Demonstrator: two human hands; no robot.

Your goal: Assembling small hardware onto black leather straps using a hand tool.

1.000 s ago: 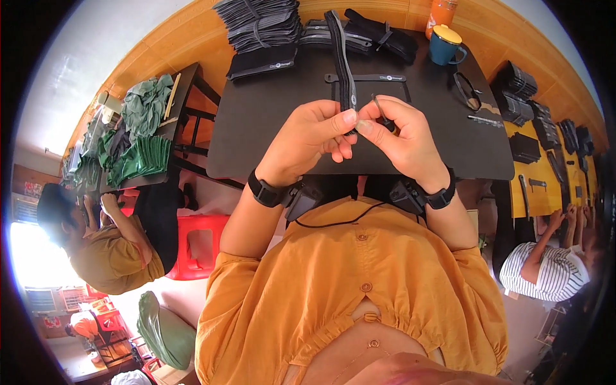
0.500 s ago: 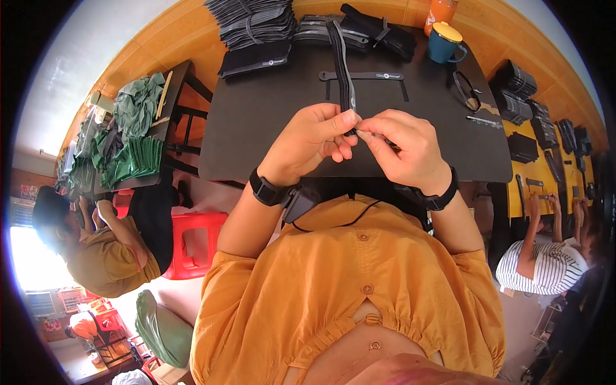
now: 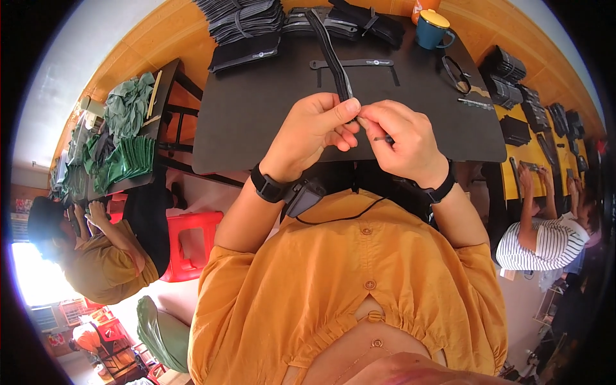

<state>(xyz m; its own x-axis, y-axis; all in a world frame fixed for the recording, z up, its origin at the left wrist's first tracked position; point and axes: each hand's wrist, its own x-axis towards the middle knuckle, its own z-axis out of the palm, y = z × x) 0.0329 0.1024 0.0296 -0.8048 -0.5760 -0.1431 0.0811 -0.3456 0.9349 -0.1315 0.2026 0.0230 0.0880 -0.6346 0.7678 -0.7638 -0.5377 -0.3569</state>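
A long black strap (image 3: pixel 333 61) runs from the pile at the far edge of the black table (image 3: pixel 256 109) down to my hands. My left hand (image 3: pixel 311 128) pinches its near end between thumb and fingers. My right hand (image 3: pixel 401 138) meets it there, fingers curled on the same end and on a small thin dark piece. Both wrists wear black bands.
Stacks of black straps and pouches (image 3: pixel 247 22) lie at the table's far edge, with a blue mug (image 3: pixel 433 29), glasses (image 3: pixel 455 74) and a flat strap piece (image 3: pixel 356 64). A red stool (image 3: pixel 189 240) and a seated person (image 3: pixel 96 256) are left; another person (image 3: pixel 545 231) sits right.
My hands stayed together at the strap end, the fingers shifting slightly. The view tilted a little, so the table sits higher in the picture.
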